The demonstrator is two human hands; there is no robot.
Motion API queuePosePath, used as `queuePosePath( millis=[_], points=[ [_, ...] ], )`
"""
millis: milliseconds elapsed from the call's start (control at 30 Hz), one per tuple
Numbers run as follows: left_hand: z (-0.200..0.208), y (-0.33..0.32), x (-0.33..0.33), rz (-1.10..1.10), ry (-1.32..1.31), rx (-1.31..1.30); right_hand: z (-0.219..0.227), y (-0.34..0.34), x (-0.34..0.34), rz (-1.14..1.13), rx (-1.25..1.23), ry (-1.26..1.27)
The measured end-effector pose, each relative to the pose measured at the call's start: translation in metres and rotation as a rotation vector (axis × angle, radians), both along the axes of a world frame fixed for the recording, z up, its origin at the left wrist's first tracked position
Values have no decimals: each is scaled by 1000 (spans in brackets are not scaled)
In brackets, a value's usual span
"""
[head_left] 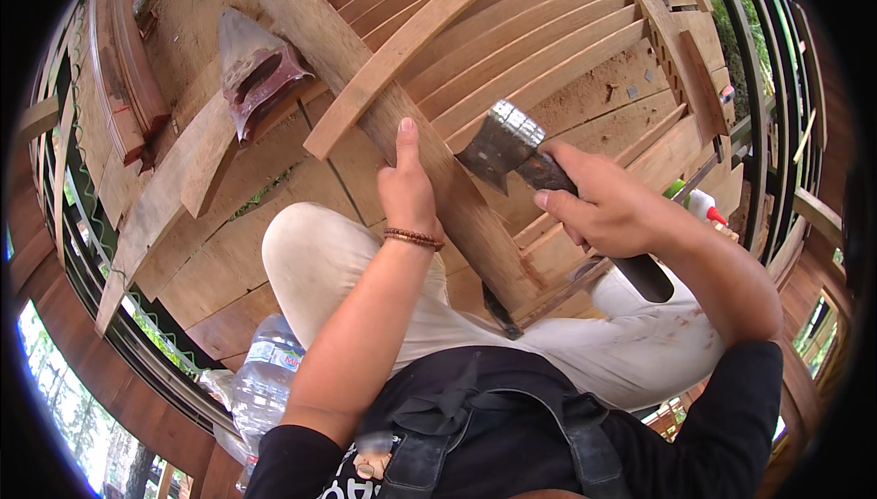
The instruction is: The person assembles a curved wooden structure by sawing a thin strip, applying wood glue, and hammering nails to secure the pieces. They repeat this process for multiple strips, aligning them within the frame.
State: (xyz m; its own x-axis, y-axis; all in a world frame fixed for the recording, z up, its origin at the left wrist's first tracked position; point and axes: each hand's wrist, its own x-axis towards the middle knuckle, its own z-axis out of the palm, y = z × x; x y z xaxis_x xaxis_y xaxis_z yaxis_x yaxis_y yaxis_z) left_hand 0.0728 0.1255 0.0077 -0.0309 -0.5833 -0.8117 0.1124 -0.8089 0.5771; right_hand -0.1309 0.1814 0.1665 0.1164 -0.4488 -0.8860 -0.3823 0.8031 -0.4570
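My right hand (607,207) is closed round the black handle of a hatchet (512,147). Its dark blade points left and down, just over the right edge of a long wooden plank (470,211); whether it touches the wood I cannot tell. The plank slants from the upper left down to between my legs. My left hand (408,184) grips its left edge, thumb pointing up and fingers hidden. Across the plank, beyond my left hand, lies a curved wooden piece (416,47).
A slatted wooden frame (548,28) fills the far side. At the far left sits a grey, pointed tool with a reddish slotted handle (269,79) near stacked mouldings (119,69). A clear plastic bottle (265,366) is by my left knee, a white red-tipped bottle (702,205) at right.
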Motion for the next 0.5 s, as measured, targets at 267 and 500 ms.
queuePosePath(
  millis=[267, 500],
  points=[
    [9, -1, -1, 16, 137, 22, -9, -2, -2, 66, -136, 40],
    [17, 0, -4, 19, 111, 48, -14, 2, 13, -147, -67, -37]
  ],
)
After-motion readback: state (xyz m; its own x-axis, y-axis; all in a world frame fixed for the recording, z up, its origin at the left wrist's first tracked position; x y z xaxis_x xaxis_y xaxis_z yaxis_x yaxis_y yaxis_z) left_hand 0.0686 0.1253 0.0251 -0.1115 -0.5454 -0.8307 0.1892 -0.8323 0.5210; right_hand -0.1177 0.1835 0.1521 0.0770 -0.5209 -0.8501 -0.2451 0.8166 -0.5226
